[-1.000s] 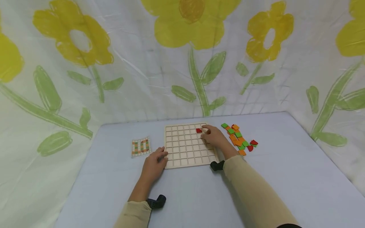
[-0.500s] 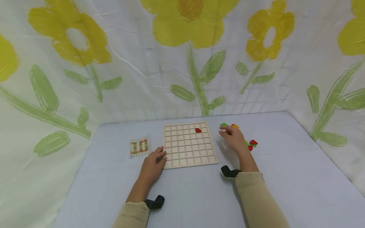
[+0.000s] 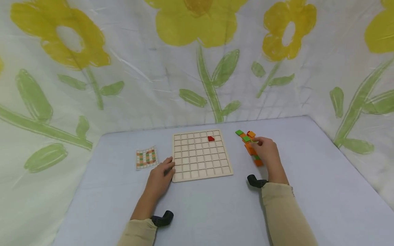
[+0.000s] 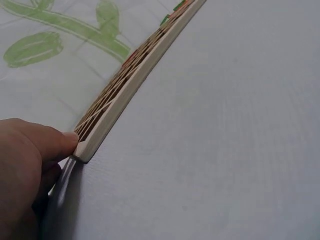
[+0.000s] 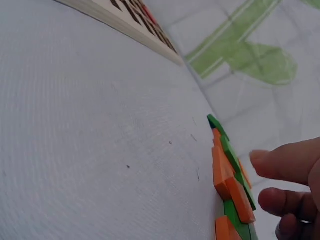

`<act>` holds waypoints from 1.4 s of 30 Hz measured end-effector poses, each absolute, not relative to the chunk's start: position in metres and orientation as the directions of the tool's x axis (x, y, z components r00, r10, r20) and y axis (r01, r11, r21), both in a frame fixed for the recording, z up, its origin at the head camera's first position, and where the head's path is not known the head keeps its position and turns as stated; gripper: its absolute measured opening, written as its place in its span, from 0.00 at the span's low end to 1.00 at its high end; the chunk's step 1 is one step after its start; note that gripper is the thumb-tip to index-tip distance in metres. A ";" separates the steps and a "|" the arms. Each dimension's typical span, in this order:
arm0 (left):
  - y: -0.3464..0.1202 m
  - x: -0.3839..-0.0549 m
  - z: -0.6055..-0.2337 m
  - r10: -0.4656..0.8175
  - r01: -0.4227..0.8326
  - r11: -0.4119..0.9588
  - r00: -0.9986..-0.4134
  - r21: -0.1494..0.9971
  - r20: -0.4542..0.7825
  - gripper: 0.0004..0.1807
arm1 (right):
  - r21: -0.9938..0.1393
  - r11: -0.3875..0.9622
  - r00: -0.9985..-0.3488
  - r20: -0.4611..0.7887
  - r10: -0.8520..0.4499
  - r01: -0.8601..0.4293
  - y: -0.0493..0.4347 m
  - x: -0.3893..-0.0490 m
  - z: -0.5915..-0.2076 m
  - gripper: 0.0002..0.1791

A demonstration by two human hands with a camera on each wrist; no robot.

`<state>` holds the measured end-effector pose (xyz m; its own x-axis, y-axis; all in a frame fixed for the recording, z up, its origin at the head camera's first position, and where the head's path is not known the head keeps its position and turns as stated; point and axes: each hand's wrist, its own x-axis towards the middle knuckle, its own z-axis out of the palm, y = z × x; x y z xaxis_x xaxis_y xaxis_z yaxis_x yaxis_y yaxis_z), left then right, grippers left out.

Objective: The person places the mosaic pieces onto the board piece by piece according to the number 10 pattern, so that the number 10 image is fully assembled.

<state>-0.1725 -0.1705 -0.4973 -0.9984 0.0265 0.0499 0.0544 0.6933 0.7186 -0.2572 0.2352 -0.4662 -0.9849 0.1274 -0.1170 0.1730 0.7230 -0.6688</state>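
Observation:
A wooden grid board (image 3: 201, 155) lies in the middle of the table, with one red rounded tile (image 3: 210, 138) in a cell of its upper right part. My left hand (image 3: 160, 176) rests at the board's left edge; in the left wrist view its thumb (image 4: 62, 144) touches the near corner. Over the pile of orange and green tiles (image 3: 250, 149) to the right of the board is my right hand (image 3: 268, 153). In the right wrist view its thumb and fingers stand apart beside the tiles, with nothing visible between them. The hand covers part of the pile.
A small pattern card (image 3: 146, 158) with coloured squares lies left of the board. The white table (image 3: 212, 212) ends at the back against a cloth (image 3: 172, 85) painted with yellow flowers.
My right hand has moved from the board's upper right, where the red tile stays, rightward to the tile pile. The left hand keeps its place at the board's edge. The head view shifts slightly.

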 end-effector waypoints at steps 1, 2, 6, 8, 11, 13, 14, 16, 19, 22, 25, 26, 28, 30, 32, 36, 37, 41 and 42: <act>-0.171 -0.172 -0.497 0.025 0.049 0.692 -0.999 0.720 0.044 0.19 | -0.655 0.735 -0.984 -0.125 0.124 0.175 0.235 -0.258 -0.468 0.23; -0.172 -0.172 -0.497 0.026 0.048 0.690 -0.999 0.722 0.042 0.19 | -0.637 0.752 -0.985 -0.126 0.116 0.170 0.234 -0.259 -0.469 0.22; -0.174 -0.173 -0.498 0.033 0.063 0.686 -0.998 0.725 0.054 0.18 | -0.559 0.813 -0.986 -0.117 0.115 0.161 0.228 -0.260 -0.472 0.23; -0.175 -0.173 -0.498 0.036 0.068 0.685 -0.998 0.726 0.060 0.18 | -0.522 0.837 -0.986 -0.111 0.124 0.164 0.225 -0.260 -0.471 0.25; -0.174 -0.174 -0.498 0.037 0.067 0.686 -0.998 0.725 0.057 0.18 | -0.503 0.846 -0.984 -0.106 0.142 0.176 0.222 -0.259 -0.472 0.28; -0.173 -0.173 -0.498 0.035 0.061 0.682 -0.998 0.729 0.051 0.18 | -0.508 0.844 -0.986 -0.097 0.139 0.169 0.222 -0.258 -0.473 0.27; -0.172 -0.173 -0.498 0.033 0.059 0.679 -0.998 0.732 0.050 0.18 | -0.512 0.843 -0.987 -0.088 0.137 0.162 0.221 -0.258 -0.473 0.27; -0.171 -0.174 -0.498 0.030 0.055 0.676 -0.998 0.735 0.048 0.18 | -0.518 0.844 -0.990 -0.067 0.127 0.143 0.221 -0.257 -0.472 0.24; -0.171 -0.174 -0.498 0.026 0.052 0.675 -0.999 0.736 0.047 0.18 | -0.508 0.853 -0.993 -0.046 0.113 0.121 0.220 -0.256 -0.471 0.23; -0.170 -0.174 -0.498 0.017 0.048 0.676 -0.999 0.735 0.049 0.18 | -0.494 0.861 -0.993 -0.048 0.108 0.118 0.219 -0.256 -0.472 0.25; -0.171 -0.174 -0.499 0.008 0.046 0.675 -0.998 0.736 0.055 0.17 | -0.497 0.860 -0.994 -0.038 0.107 0.112 0.218 -0.257 -0.473 0.25; -0.171 -0.174 -0.499 0.008 0.047 0.673 -0.998 0.738 0.057 0.17 | -0.507 0.855 -0.994 -0.028 0.108 0.107 0.217 -0.257 -0.474 0.24; -0.171 -0.174 -0.500 0.011 0.057 0.668 -0.998 0.742 0.067 0.17 | -0.545 0.834 -0.995 0.002 0.102 0.085 0.215 -0.259 -0.474 0.21; -0.172 -0.174 -0.500 0.013 0.066 0.662 -0.997 0.747 0.077 0.17 | -0.591 0.805 -0.996 0.031 0.088 0.053 0.210 -0.262 -0.474 0.16; -0.172 -0.173 -0.501 0.015 0.074 0.653 -0.996 0.753 0.085 0.17 | -0.631 0.775 -0.998 0.025 0.055 0.027 0.202 -0.265 -0.473 0.13; -0.173 -0.173 -0.502 0.007 0.070 0.646 -0.996 0.760 0.086 0.17 | -0.668 0.745 -0.998 -0.041 -0.045 -0.006 0.173 -0.276 -0.469 0.13; -0.173 -0.173 -0.502 0.007 0.071 0.645 -0.996 0.760 0.087 0.17 | -0.668 0.743 -0.996 -0.051 -0.079 -0.025 0.165 -0.279 -0.467 0.13; -0.172 -0.174 -0.502 0.007 0.066 0.645 -0.997 0.761 0.081 0.17 | -0.664 0.737 -0.980 -0.031 -0.195 -0.125 0.134 -0.296 -0.460 0.15; -0.172 -0.174 -0.501 0.007 0.065 0.644 -0.997 0.763 0.079 0.17 | -0.664 0.732 -0.975 -0.018 -0.222 -0.154 0.127 -0.301 -0.458 0.14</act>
<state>-0.1741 -0.1717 -0.5010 -0.9969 0.0066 0.0790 0.0647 0.6435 0.7627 -0.3010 0.1273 -0.4581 -0.9749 -0.2218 -0.0183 -0.1540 0.7318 -0.6639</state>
